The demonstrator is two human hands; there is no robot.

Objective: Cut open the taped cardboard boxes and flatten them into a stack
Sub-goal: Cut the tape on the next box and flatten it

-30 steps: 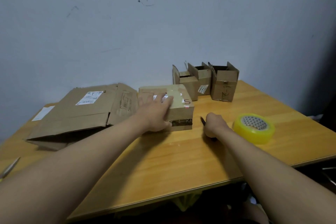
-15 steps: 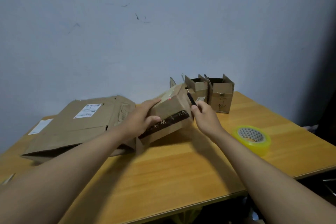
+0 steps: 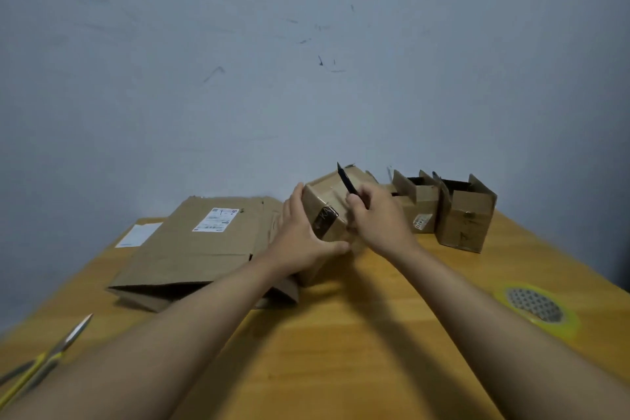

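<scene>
Two bare hands are busy on one small taped box (image 3: 329, 204). The left hand (image 3: 300, 235) grips the box from its left side, with the fingers up along that side and the thumb under the near bottom edge. The right hand (image 3: 378, 218) is curled around a black knife (image 3: 347, 182), and the blade points up and away over the top of the box. The box is tilted, with one corner toward the camera, and a dark strip of tape (image 3: 324, 220) runs down its near corner. It sits at the back middle of the wooden worktop (image 3: 341, 334), close to the wall.

Just left of the box lies a big flattened cardboard box (image 3: 191, 249) with a white label (image 3: 215, 220) on top. A white paper (image 3: 138, 235) lies past its far left corner. To the right of the taped box stand two open boxes, a middle one (image 3: 417, 206) and one further right (image 3: 465, 215), with their flaps up. A yellow tape roll (image 3: 537, 309) lies on the right side of the worktop, well apart from the boxes. Yellow-handled scissors (image 3: 44, 361) lie at the near left edge.
</scene>
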